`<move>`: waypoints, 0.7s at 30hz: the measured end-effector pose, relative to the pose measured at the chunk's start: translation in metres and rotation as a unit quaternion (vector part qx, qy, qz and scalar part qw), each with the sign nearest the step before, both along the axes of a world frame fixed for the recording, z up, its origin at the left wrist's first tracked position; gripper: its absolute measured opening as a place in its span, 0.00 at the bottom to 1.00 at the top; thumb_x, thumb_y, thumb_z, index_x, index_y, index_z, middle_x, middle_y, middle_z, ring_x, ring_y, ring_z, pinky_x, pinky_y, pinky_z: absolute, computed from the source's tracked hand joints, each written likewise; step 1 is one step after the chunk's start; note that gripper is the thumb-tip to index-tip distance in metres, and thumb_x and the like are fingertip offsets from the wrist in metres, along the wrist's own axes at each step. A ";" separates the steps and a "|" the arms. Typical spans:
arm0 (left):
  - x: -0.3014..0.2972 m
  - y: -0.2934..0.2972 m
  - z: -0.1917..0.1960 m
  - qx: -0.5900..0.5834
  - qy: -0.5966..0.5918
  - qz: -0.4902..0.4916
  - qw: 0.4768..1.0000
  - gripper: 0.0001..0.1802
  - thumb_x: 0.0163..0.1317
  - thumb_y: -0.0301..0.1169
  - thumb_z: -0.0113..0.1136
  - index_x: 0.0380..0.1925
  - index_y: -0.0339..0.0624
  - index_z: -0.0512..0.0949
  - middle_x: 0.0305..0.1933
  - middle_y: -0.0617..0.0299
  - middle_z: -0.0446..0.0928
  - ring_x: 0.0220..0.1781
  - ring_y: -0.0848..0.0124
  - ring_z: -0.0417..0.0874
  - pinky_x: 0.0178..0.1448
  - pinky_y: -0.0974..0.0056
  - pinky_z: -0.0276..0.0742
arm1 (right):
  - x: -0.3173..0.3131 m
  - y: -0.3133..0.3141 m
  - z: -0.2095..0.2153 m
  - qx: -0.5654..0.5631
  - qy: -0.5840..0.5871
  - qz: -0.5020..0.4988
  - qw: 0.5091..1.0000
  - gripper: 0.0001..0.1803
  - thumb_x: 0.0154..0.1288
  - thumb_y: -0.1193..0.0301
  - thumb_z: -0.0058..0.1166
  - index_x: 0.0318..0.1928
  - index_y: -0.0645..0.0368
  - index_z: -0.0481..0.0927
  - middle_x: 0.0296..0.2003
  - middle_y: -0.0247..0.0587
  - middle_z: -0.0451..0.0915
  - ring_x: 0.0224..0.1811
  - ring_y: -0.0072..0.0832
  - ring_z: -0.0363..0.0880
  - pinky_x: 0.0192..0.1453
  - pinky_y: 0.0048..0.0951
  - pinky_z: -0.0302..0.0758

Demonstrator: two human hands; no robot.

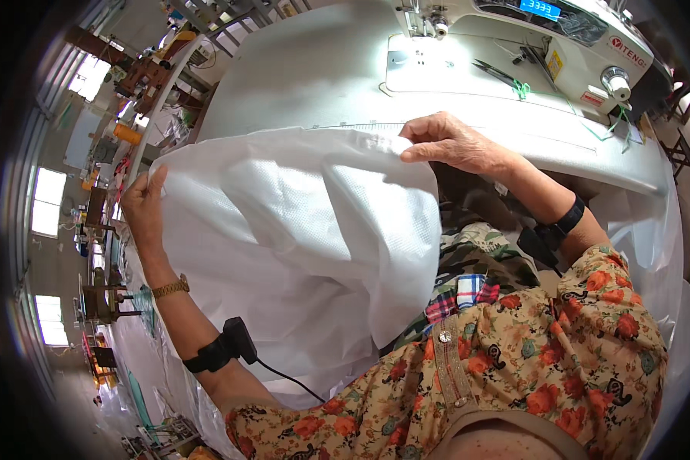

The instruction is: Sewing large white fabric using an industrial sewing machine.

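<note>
White woven fabric sheet (299, 230) held spread between both hands, draped over the lap in front of the sewing machine (529, 38) tabletop (307, 77). Left hand (144, 207) grip closed on the sheet's left edge — right hand (452, 142) pinches the top right corner. Scissors (498, 73) lie on the machine bed.

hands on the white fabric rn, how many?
2. The left hand grips the left edge of the white fabric; the right hand pinches its top edge near the sewing machine. No other hands visible.
</note>
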State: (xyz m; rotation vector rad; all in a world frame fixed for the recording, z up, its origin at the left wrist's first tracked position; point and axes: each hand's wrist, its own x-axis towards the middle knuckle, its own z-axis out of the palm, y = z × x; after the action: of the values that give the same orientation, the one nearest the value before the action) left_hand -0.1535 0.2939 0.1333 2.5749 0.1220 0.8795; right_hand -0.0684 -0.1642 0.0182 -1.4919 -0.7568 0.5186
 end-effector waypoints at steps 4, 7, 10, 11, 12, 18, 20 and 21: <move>0.013 0.003 -0.009 0.006 0.015 0.011 1.000 0.27 0.64 0.39 0.66 0.15 0.39 0.61 0.18 0.73 0.54 0.24 0.80 0.52 0.26 0.69 0.50 | -0.013 -0.020 -0.005 -0.060 0.041 0.054 0.996 0.16 0.64 0.59 0.63 0.35 0.61 0.81 0.26 0.24 0.75 0.32 0.14 0.69 0.38 0.21 0.67; 0.031 -0.005 -0.020 -0.007 0.023 0.012 1.000 0.28 0.63 0.40 0.66 0.16 0.36 0.61 0.18 0.71 0.53 0.24 0.79 0.53 0.27 0.67 0.50 | -0.026 -0.033 -0.006 -0.050 0.096 0.076 0.991 0.15 0.64 0.59 0.63 0.36 0.59 0.81 0.26 0.23 0.76 0.32 0.13 0.70 0.39 0.20 0.67; 0.051 -0.006 -0.030 0.040 0.028 0.016 0.999 0.27 0.63 0.40 0.65 0.20 0.30 0.63 0.20 0.67 0.51 0.25 0.77 0.54 0.27 0.65 0.53 | -0.037 -0.047 -0.004 -0.040 0.153 0.052 0.986 0.13 0.65 0.60 0.62 0.35 0.58 0.81 0.27 0.22 0.76 0.32 0.12 0.70 0.40 0.19 0.67; 0.058 -0.001 -0.034 0.037 0.031 0.005 0.999 0.27 0.63 0.40 0.65 0.20 0.30 0.63 0.20 0.67 0.51 0.25 0.77 0.54 0.27 0.65 0.53 | -0.039 -0.052 -0.003 -0.042 0.169 0.050 0.983 0.12 0.65 0.61 0.61 0.35 0.58 0.81 0.27 0.22 0.77 0.32 0.12 0.70 0.40 0.18 0.67; 0.062 0.005 -0.038 0.030 0.036 0.016 0.999 0.27 0.63 0.40 0.65 0.19 0.30 0.63 0.20 0.66 0.51 0.25 0.77 0.54 0.27 0.65 0.53 | -0.043 -0.052 -0.002 -0.014 0.177 0.034 0.984 0.11 0.66 0.62 0.60 0.35 0.58 0.80 0.27 0.24 0.77 0.30 0.12 0.70 0.38 0.17 0.69; 0.111 0.022 -0.074 0.102 0.073 -0.020 0.992 0.30 0.62 0.47 0.63 0.16 0.31 0.67 0.18 0.62 0.54 0.24 0.73 0.54 0.27 0.59 0.56 | -0.038 -0.088 -0.009 -0.119 0.086 -0.085 0.985 0.14 0.68 0.60 0.58 0.34 0.59 0.79 0.25 0.27 0.74 0.26 0.13 0.70 0.29 0.19 0.68; 0.110 0.040 -0.076 0.153 0.127 -0.024 0.980 0.23 0.64 0.42 0.62 0.22 0.29 0.77 0.16 0.54 0.64 0.22 0.69 0.60 0.29 0.57 0.61 | -0.038 -0.083 -0.010 -0.180 -0.105 -0.193 0.959 0.14 0.57 0.65 0.56 0.29 0.67 0.78 0.18 0.43 0.75 0.23 0.31 0.75 0.31 0.35 0.74; 0.118 0.004 -0.077 0.262 0.225 0.056 0.937 0.15 0.65 0.37 0.60 0.38 0.35 0.83 0.33 0.52 0.81 0.32 0.62 0.77 0.41 0.57 0.72 | -0.039 -0.091 -0.015 -0.196 -0.118 -0.235 0.945 0.14 0.57 0.65 0.57 0.31 0.67 0.79 0.21 0.51 0.78 0.26 0.43 0.79 0.35 0.40 0.75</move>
State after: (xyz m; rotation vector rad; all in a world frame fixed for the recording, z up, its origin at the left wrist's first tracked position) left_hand -0.0355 0.2983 0.0566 3.2672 0.1882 0.3679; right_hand -0.1071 -0.2554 0.0034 -2.0591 -0.4641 0.1271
